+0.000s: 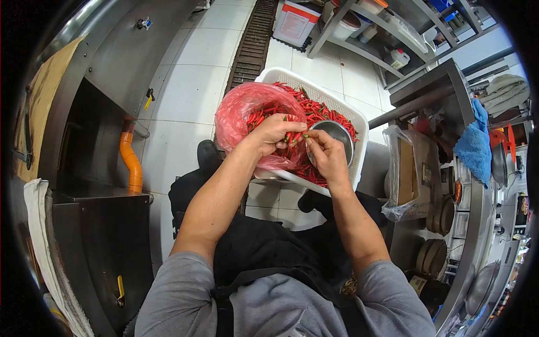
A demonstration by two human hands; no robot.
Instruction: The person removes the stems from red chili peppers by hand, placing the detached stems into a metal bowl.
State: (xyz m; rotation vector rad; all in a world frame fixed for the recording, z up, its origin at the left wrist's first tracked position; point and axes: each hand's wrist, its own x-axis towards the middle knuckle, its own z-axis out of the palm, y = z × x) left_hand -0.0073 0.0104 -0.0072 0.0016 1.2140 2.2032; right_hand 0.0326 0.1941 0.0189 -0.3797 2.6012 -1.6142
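Observation:
Several red chili peppers [293,136] are bunched in my left hand [273,133], whose fingers are closed around them. My right hand [327,155] pinches at the green stem end of one of these chilies, close against the left hand. Both hands are over a white plastic basket [362,132] heaped with red chilies. A pink plastic bag [231,115], its mouth open, lies on the basket's left side with more chilies inside. Partly behind my right hand, a metal bowl [340,132] rests among the chilies.
A floor drain grate [251,48] runs beyond the basket across white tiles. Steel kitchen units [120,62] with an orange pipe [131,160] stand at left. On the right are a plastic-wrapped box [412,168], a blue cloth [473,143] and a shelf rack [370,48]. A white tub [296,25] sits at the back.

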